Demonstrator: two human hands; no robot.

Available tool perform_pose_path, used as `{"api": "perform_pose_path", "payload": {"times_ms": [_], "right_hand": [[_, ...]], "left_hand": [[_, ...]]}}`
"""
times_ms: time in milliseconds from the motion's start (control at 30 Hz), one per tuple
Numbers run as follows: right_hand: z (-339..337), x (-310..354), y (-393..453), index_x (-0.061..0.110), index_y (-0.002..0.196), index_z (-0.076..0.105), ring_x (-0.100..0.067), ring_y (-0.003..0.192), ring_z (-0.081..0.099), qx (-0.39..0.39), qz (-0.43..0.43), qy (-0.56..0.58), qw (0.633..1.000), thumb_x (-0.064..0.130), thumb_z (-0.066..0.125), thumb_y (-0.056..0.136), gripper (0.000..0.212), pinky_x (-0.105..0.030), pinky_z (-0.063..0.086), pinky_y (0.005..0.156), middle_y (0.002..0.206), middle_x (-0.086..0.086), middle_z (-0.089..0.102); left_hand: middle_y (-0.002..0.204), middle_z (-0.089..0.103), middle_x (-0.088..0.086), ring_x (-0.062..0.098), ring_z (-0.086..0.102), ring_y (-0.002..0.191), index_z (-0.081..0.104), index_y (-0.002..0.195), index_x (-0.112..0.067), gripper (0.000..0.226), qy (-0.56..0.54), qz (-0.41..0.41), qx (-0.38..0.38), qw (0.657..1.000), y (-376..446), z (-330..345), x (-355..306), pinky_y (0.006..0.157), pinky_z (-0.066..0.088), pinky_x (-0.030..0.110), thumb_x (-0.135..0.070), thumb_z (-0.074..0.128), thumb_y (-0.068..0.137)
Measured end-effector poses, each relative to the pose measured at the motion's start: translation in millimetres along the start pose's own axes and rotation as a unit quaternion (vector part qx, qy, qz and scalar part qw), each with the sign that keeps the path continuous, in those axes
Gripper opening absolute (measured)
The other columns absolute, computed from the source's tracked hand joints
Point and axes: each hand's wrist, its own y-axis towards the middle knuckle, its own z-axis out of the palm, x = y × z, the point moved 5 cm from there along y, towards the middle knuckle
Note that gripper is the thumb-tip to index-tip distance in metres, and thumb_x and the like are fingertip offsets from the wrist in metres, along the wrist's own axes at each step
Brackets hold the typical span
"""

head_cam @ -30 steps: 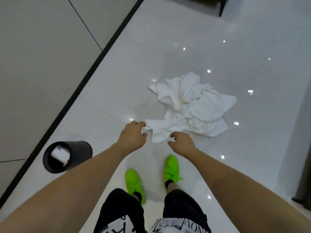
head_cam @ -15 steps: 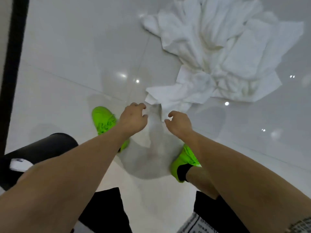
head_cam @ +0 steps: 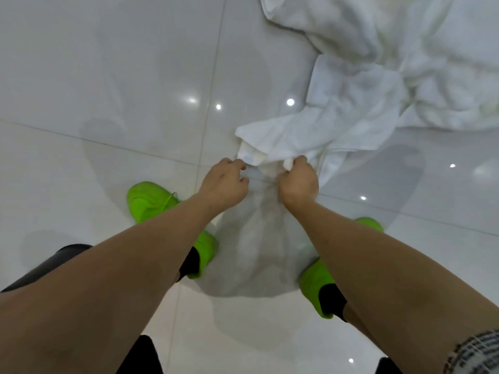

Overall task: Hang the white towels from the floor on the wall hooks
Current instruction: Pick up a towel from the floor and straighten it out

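My left hand point(head_cam: 224, 182) sits low over the floor with its fingers curled in, the fingertips pinching at the near corner of the towel point(head_cam: 286, 141). I can see a small bit of white cloth at those fingertips, so I read it as a light grip on the corner's edge. My right hand point(head_cam: 298, 182) is just beside it, closed in a fist around a bunched fold of the same towel, with a nub of cloth poking out between thumb and forefinger. The 2 hands are close together but not touching, with a strip of white cloth between them.

The gripped corner is raised a little from the floor point(head_cam: 108, 76), and from there the towel runs up and to the right into the pile of white towels point(head_cam: 405, 63), which lies crumpled on the glossy tiles in the upper right and runs off the frame edge. I cannot tell how many towels are in that heap.

Below the hands, both bare forearms reach forward from the bottom corners. Under them stand 2 bright green shoes point(head_cam: 151, 201) with black socks, 1 on each side, feet apart, and my shadow lies grey on the tile between them. A dark round bin point(head_cam: 48, 268) peeks out at the lower left behind my left forearm. Small ceiling-light reflections dot the white tiles, and thin grout lines cross near the hands.
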Motion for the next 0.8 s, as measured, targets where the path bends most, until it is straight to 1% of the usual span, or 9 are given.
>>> {"api": "perform_pose_path", "payload": {"times_ms": [67,133,200,333,400,533,600,700,800], "right_hand": [[-20,0,-15,0.009,0.103,0.054,-0.032,0.093,0.060,0.008,-0.015,0.008,1.000,0.007,0.050,0.086,0.018,-0.030,0.037,0.068,0.098,-0.012,0.063],[-56,4,-43,0.008,0.101,0.058,-0.033,0.091,0.060,-0.007,-0.049,0.009,0.999,0.006,0.051,0.085,0.017,-0.028,0.034,0.066,0.095,-0.014,0.065],[-98,14,-74,0.006,0.105,0.062,-0.035,0.093,0.061,-0.028,-0.079,0.011,0.996,0.010,0.050,0.089,0.020,-0.028,0.032,0.066,0.097,-0.016,0.067],[-202,30,-151,0.009,0.106,0.067,-0.033,0.097,0.062,-0.044,-0.093,0.020,0.994,0.018,0.053,0.091,0.022,-0.033,0.042,0.072,0.101,-0.013,0.070],[-253,36,-186,0.012,0.099,0.070,-0.031,0.095,0.063,-0.062,-0.101,0.025,0.993,0.025,0.059,0.090,0.020,-0.032,0.042,0.072,0.097,-0.009,0.071],[-355,45,-256,0.018,0.096,0.072,-0.022,0.091,0.065,-0.074,-0.120,0.065,0.988,0.037,0.071,0.083,0.023,-0.026,0.041,0.071,0.093,-0.002,0.072],[-409,49,-288,0.022,0.086,0.069,-0.017,0.083,0.063,-0.070,-0.128,0.092,0.985,0.042,0.077,0.076,0.023,-0.025,0.039,0.066,0.084,0.003,0.069],[-488,59,-329,0.023,0.067,0.056,-0.010,0.065,0.056,-0.068,-0.152,0.133,0.977,0.047,0.084,0.066,0.037,-0.024,0.035,0.054,0.068,0.009,0.060],[-576,60,-364,0.021,0.058,0.056,-0.011,0.060,0.056,-0.053,-0.165,0.212,0.962,0.039,0.088,0.063,0.036,-0.025,0.044,0.055,0.061,0.007,0.059]], "left_hand": [[0.116,0.053,0.010,0.028,0.056,0.102,0.056,0.126,-0.016,0.036,0.004,0.008,-0.003,1.000,-16,-13,-12,0.078,0.033,0.024,-0.026,0.052,0.091],[0.119,0.053,0.011,0.029,0.055,0.106,0.055,0.127,-0.017,0.037,0.008,0.012,-0.004,1.000,-45,-35,-30,0.082,0.036,0.027,-0.028,0.052,0.092],[0.122,0.053,0.011,0.029,0.055,0.107,0.054,0.129,-0.019,0.038,0.002,0.014,-0.008,1.000,-78,-59,-52,0.085,0.037,0.028,-0.030,0.052,0.092],[0.121,0.052,0.010,0.027,0.055,0.103,0.053,0.129,-0.017,0.038,0.005,0.052,-0.019,0.998,-164,-123,-117,0.079,0.032,0.024,-0.031,0.051,0.094],[0.118,0.053,0.010,0.027,0.055,0.103,0.054,0.129,-0.017,0.039,0.008,0.074,-0.034,0.997,-203,-156,-152,0.077,0.032,0.024,-0.031,0.052,0.092],[0.122,0.054,0.008,0.025,0.054,0.109,0.053,0.130,-0.019,0.044,0.023,0.119,-0.057,0.991,-279,-220,-229,0.080,0.034,0.025,-0.031,0.060,0.088],[0.122,0.054,0.007,0.025,0.053,0.111,0.052,0.130,-0.020,0.049,0.036,0.147,-0.067,0.986,-316,-251,-270,0.080,0.034,0.025,-0.030,0.066,0.085],[0.121,0.057,0.005,0.024,0.054,0.111,0.053,0.130,-0.020,0.052,0.060,0.202,-0.096,0.973,-365,-297,-334,0.080,0.040,0.027,-0.034,0.069,0.083],[0.122,0.060,-0.001,0.019,0.054,0.112,0.059,0.126,-0.024,0.046,0.072,0.255,-0.106,0.958,-415,-341,-403,0.084,0.043,0.027,-0.038,0.070,0.084]]}}
